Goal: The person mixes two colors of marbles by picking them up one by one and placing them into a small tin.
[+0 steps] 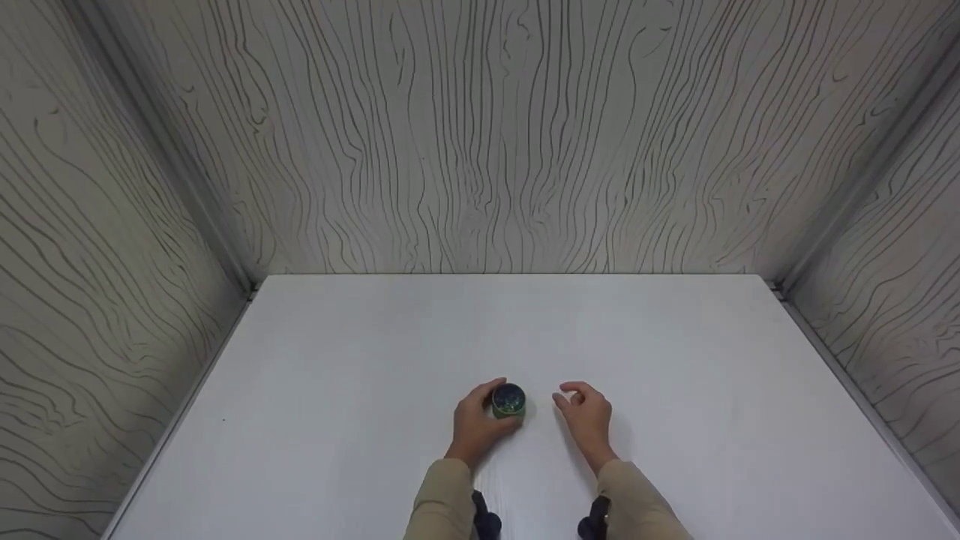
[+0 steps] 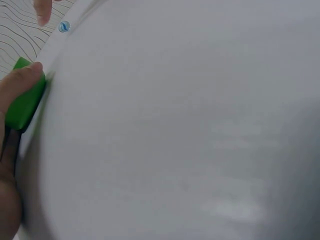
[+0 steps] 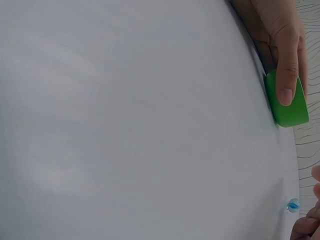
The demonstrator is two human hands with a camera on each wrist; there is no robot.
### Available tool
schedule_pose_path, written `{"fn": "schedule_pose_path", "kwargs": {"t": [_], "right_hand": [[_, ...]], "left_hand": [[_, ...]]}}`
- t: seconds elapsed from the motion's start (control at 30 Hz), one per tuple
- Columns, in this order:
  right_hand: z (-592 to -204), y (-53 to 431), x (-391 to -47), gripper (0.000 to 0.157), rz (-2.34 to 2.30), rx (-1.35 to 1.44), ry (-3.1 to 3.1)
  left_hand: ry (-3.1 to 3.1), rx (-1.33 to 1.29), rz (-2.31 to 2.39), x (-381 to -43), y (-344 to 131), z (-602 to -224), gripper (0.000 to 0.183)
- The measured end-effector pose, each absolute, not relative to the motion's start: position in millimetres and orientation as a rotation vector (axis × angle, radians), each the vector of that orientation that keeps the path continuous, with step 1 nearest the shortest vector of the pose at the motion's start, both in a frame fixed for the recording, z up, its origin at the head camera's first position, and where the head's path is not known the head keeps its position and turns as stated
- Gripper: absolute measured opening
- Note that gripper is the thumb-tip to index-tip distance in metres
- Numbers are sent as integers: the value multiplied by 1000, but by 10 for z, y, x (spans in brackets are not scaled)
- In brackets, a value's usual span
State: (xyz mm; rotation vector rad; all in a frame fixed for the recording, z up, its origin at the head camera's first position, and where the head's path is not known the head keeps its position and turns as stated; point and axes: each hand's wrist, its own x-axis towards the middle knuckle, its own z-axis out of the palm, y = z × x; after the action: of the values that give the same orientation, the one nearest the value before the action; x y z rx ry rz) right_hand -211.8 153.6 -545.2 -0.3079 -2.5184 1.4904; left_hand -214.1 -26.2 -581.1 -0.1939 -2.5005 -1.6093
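Note:
My left hand (image 1: 480, 426) grips a small round green cup (image 1: 510, 412), its thumb and fingers around opposite sides. Seen from the head view, the cup's round top is dark, with small glints inside. In the right wrist view the cup (image 3: 290, 107) stands upright at the tabletop with a thumb along its green wall. My right hand (image 1: 587, 416) is a little to the right of it, fingers loosely bent, with a gap between thumb and forefinger. Close by its fingertips a clear marble (image 3: 293, 205) with a blue swirl shows; the left wrist view has this marble (image 2: 64, 26) beside a fingertip.
Both hands are over a wide white tabletop (image 1: 337, 360). A wood-grain patterned panel (image 1: 480, 135) rises behind it, and similar panels (image 1: 82, 262) stand at its left and right edges. Dark wrist mounts (image 1: 486, 517) sit inside the beige sleeves (image 1: 442, 499).

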Motion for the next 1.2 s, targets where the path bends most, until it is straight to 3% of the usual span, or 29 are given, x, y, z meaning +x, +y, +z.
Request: {"fn": "schedule_pose_path", "kwargs": {"t": [1.2], "right_hand": [[-5458, 1649, -2294, 28, 1439, -389, -2614]], "left_hand": [[-2522, -148, -1612, -2090, -240, -5748, 65]]}}
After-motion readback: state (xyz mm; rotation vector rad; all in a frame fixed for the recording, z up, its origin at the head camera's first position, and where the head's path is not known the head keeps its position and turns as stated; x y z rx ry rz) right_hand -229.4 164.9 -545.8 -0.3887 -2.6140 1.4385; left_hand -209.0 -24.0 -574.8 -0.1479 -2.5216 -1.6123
